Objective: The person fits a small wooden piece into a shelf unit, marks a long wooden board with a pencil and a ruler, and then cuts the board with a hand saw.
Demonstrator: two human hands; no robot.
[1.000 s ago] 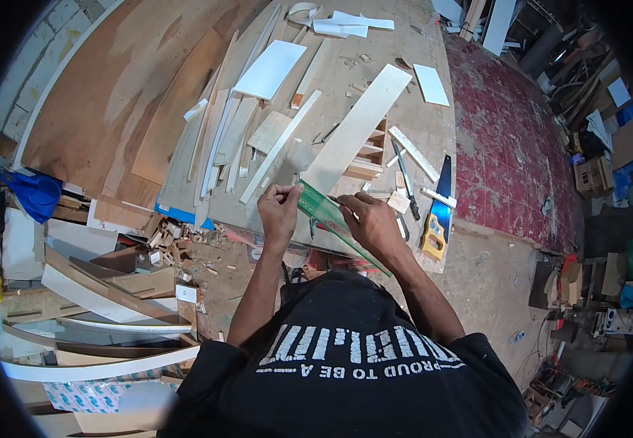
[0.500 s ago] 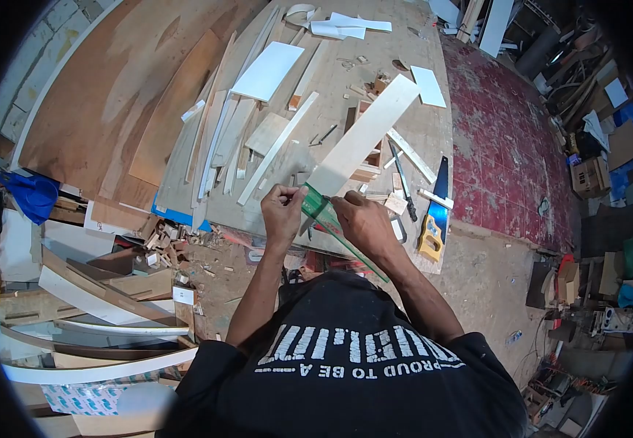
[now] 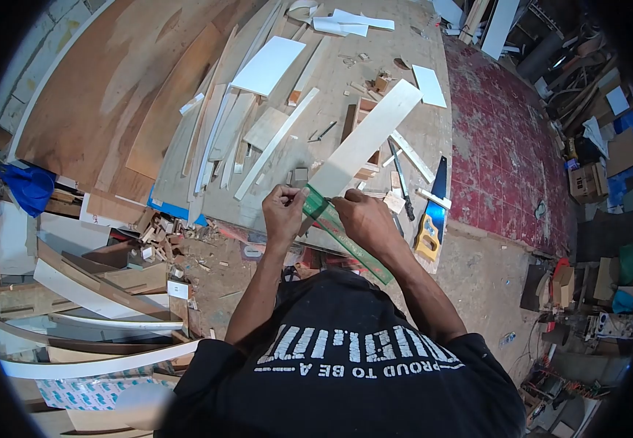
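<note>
A long pale wooden board (image 3: 366, 139) slants up and away from my hands. A green see-through ruler (image 3: 356, 250) lies across its near end and sticks out toward my body. My left hand (image 3: 284, 214) is closed at the left, thumb and fingers pinching the ruler's end against the board. Over the ruler, my right hand (image 3: 366, 221) has its fingers curled in; whatever they hold is too small or hidden to make out. Part of the board's near end is covered by the hands and ruler.
A handsaw (image 3: 431, 226) with a yellow handle lies on the worktable (image 3: 375, 62), right of my hands. A file-like tool (image 3: 402, 182) and a wooden box (image 3: 364, 109) are nearby. White panels (image 3: 269, 66) and wood strips (image 3: 287, 131) lie to the left.
The ruler's broad face now shows more, as it has tilted slightly. Both hands stay almost in place, and the board's far end sits slightly lower in view.
</note>
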